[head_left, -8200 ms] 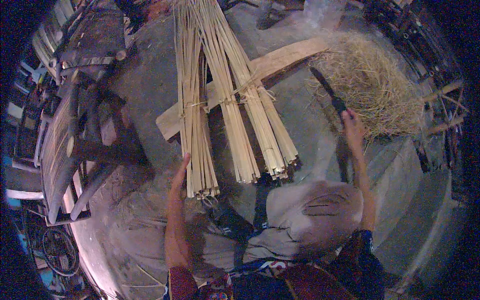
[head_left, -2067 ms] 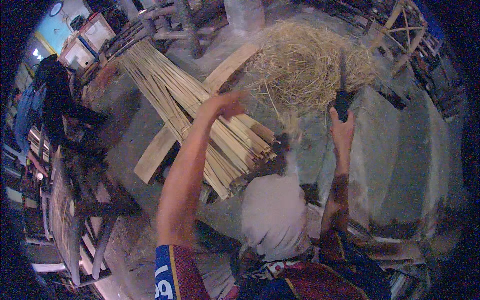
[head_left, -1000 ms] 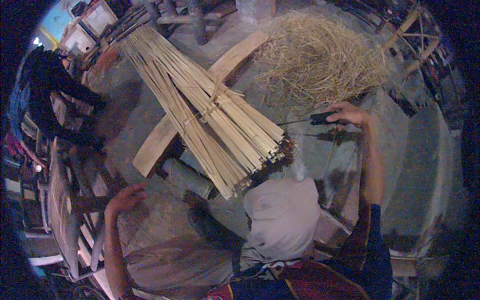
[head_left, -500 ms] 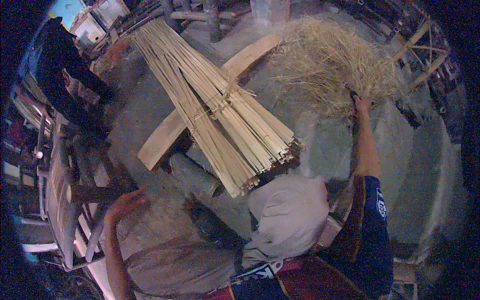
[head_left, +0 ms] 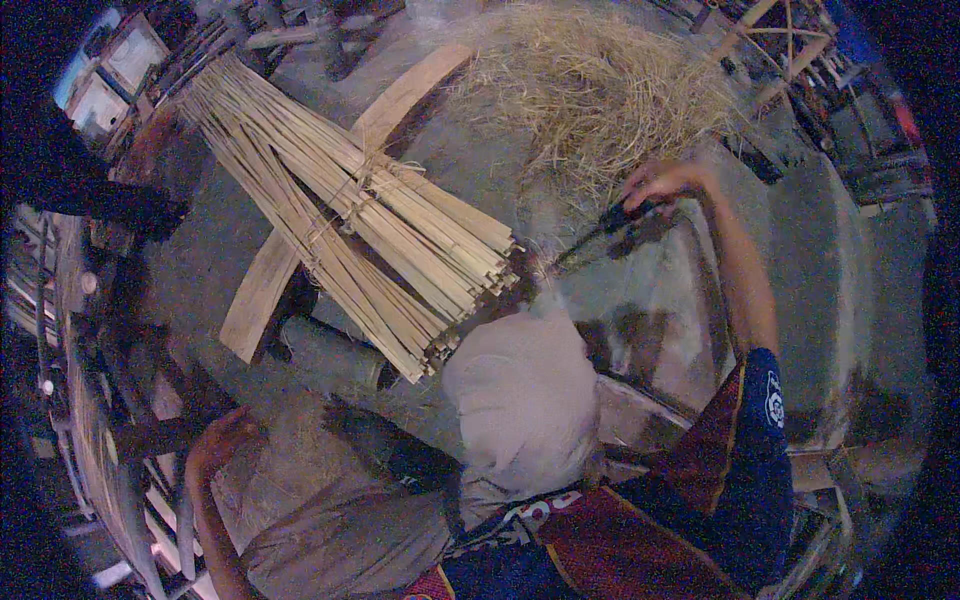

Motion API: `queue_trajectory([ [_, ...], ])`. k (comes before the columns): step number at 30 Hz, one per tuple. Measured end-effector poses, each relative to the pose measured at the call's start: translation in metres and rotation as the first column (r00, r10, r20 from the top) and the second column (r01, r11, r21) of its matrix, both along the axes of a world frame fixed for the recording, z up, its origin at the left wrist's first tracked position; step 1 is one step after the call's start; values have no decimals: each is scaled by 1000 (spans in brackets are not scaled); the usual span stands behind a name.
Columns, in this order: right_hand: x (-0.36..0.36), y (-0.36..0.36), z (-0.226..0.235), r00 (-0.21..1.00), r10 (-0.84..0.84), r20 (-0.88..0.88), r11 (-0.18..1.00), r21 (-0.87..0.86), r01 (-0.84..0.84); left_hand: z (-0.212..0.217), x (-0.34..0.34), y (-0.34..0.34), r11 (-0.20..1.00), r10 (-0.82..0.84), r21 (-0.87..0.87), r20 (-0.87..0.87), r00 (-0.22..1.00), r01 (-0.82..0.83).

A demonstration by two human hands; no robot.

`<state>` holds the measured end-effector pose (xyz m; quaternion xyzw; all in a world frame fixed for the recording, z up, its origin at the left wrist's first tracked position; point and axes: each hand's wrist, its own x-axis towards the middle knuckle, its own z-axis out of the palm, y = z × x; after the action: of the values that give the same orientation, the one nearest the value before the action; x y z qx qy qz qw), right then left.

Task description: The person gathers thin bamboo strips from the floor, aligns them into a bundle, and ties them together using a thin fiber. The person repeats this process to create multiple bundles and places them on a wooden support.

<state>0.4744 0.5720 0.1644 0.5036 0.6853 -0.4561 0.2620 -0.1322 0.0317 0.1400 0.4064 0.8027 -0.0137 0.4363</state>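
My right hand (head_left: 668,186) is closed around the dark handle of a knife (head_left: 600,232), whose long narrow blade points down and left toward the bundle ends. Beyond that hand lies a loose heap of dry straw (head_left: 610,95). Two bundles of pale split strips (head_left: 390,235), bound with twisted straw ties, rest slantwise across a curved wooden plank (head_left: 262,295). The cut ends of the strips face my knee. My left hand (head_left: 228,437) hangs low at the left, holding nothing visible. Its fingers look loosely stretched, though dim and blurred.
A log or pipe-like piece (head_left: 335,350) lies under the near end of the bundles. At the left stand a wooden bench-like frame (head_left: 100,400) and a person in dark clothes (head_left: 90,180). Wooden frames (head_left: 790,50) stand at the far right.
My right hand has drawn back from the straw heap, bringing the knife nearer and leftward. The whole view has shifted, so the bundles appear farther left. My left hand stays low at the left.
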Motion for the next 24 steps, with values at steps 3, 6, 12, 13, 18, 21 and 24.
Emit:
queue_trajectory([
  [3,4,-6,-48,999,-27,25,990,-139,30,-16,-11,-9,1000,1,17,21,1000,-1],
  [6,12,7,-67,999,-37,23,992,-121,39,-14,-12,-19,995,-63,66,-101,993,69],
  [12,50,66,-57,999,-15,32,946,323,4,6,4,-27,995,-38,85,-90,995,45],
  [13,59,79,-61,999,-5,45,903,429,-15,8,7,-30,996,-32,77,-117,993,42],
  [18,94,128,-116,987,-45,154,469,876,-115,-12,-13,-46,996,42,81,-90,995,-35],
  [21,70,110,-141,998,-41,39,295,955,-25,-17,-22,-53,998,-43,37,-129,991,48],
  [24,38,82,-139,975,-127,-181,263,942,209,-11,-20,-47,978,-200,30,-120,972,205],
])
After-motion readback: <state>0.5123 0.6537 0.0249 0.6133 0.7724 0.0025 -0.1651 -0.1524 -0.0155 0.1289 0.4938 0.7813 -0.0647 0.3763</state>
